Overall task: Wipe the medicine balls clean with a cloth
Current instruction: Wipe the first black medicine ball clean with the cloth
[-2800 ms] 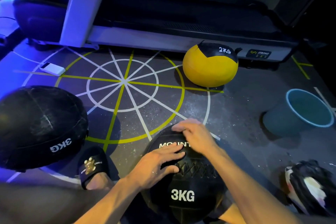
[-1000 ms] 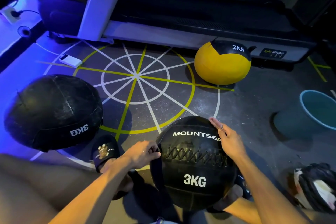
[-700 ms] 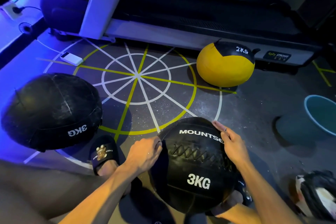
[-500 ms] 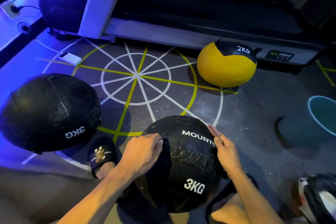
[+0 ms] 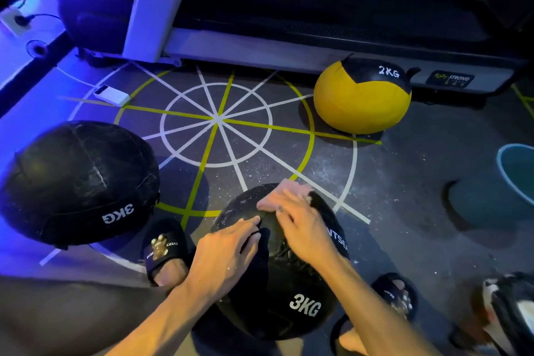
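Both hands work the near 3KG ball (image 5: 289, 283): left hand (image 5: 225, 254) pinches a dark cloth (image 5: 254, 272), right hand (image 5: 300, 225) lies spread flat on top. Dusty streaks remain at its 11 o'clock; the other black ball (image 5: 78, 179) at 9 o'clock looks unwiped, the yellow ball (image 5: 361, 104) untouched.

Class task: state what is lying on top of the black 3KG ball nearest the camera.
Both hands rest on the near 3KG ball: left hand and right hand. Any cloth beneath them cannot be made out.
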`<action>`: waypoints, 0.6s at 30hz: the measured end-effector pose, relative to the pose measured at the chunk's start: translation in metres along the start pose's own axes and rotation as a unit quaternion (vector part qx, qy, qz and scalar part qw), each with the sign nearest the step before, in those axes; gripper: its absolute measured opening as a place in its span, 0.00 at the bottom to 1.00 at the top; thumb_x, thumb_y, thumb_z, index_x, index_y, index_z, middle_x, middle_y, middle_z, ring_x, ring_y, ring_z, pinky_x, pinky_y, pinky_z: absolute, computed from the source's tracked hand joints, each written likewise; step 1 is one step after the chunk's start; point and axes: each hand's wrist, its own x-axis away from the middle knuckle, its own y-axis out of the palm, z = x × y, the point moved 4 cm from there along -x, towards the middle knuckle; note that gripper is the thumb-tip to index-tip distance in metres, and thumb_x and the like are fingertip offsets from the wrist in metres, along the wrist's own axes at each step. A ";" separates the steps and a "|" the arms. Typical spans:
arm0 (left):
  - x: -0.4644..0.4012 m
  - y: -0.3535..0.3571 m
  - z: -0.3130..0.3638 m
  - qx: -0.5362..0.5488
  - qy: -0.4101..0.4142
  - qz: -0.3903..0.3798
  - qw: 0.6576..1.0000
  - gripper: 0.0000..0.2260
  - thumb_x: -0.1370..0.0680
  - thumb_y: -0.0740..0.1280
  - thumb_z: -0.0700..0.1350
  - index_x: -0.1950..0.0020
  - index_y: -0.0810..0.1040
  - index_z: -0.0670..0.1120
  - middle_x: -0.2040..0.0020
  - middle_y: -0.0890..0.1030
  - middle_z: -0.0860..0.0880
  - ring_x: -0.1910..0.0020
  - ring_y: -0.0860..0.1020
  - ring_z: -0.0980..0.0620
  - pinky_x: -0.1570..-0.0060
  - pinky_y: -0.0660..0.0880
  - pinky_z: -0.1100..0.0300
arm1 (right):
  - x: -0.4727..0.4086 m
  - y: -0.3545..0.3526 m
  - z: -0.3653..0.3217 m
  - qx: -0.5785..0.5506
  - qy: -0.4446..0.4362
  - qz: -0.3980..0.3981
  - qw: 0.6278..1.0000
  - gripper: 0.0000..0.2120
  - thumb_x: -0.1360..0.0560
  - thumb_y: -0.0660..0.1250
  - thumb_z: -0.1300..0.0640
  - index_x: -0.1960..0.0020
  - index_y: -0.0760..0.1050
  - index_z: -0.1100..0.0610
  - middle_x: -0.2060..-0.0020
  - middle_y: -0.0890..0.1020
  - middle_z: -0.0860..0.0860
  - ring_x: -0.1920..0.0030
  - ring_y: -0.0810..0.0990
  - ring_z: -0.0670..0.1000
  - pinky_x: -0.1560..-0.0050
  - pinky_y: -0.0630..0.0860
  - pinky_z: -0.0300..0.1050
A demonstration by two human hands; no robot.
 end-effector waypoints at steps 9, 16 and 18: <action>0.004 0.002 0.000 -0.008 -0.019 0.001 1.000 0.17 0.18 0.58 0.59 0.35 0.80 0.58 0.44 0.85 0.62 0.41 0.81 0.63 0.64 0.80 0.59 | 0.003 -0.043 0.051 -0.046 0.162 0.110 0.979 0.19 0.15 0.57 0.58 0.33 0.79 0.41 0.36 0.80 0.35 0.63 0.79 0.35 0.56 0.77 0.32; 0.000 0.004 0.004 -0.002 -0.011 -0.027 1.000 0.16 0.17 0.58 0.60 0.34 0.79 0.59 0.43 0.85 0.62 0.42 0.81 0.62 0.62 0.80 0.57 | -0.011 -0.027 0.014 0.069 -0.024 -0.026 0.997 0.19 0.14 0.57 0.55 0.33 0.77 0.36 0.32 0.76 0.35 0.36 0.73 0.35 0.33 0.68 0.34; 0.000 0.006 0.003 -0.002 -0.023 -0.017 1.000 0.17 0.17 0.57 0.60 0.33 0.79 0.60 0.43 0.85 0.62 0.39 0.79 0.64 0.61 0.80 0.58 | -0.014 -0.055 0.048 0.042 0.107 0.057 0.992 0.16 0.14 0.57 0.54 0.33 0.79 0.42 0.34 0.80 0.40 0.43 0.79 0.39 0.37 0.76 0.39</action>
